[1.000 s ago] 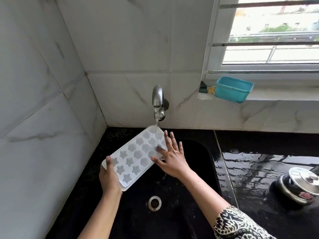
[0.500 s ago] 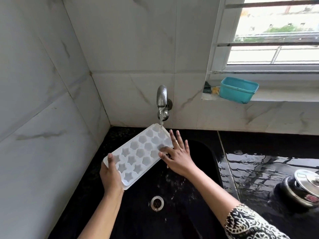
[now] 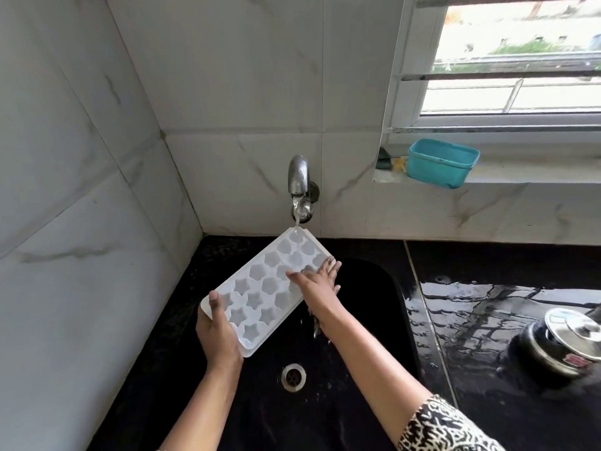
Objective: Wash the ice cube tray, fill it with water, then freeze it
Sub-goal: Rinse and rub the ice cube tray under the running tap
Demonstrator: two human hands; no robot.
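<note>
1. Your left hand (image 3: 218,333) grips the near-left short end of the ice cube tray (image 3: 257,297), thumb curled over the rim. The fingers underneath are hidden.
2. The tray is held in the air over the sink (image 3: 377,307), touching neither the basin nor the drain (image 3: 293,377) below it.
3. Its long axis runs diagonally, from the near-left end in your left hand to the far-right end at the wall. The star-shaped cells face up.
4. The far corner points at the tap (image 3: 299,187), and the running water (image 3: 296,222) lands right on it.
5. Your right hand (image 3: 317,284) lies flat on the far-right cells, fingers straight and spread. It holds nothing and only presses.
6. The step is washing, judging by the rubbing pose. Nothing is filled yet.
7. To do it well, keep the left grip firm, since wet plastic probably slips. Work your fingertips into each star cell, row by row.
8. Tilt the near end down so dirty water runs off into the sink, not onto the wet black surface (image 3: 487,288) at the right.
9. Slide the tray under the stream so that every cell gets rinsed, not just the far corner.
</note>
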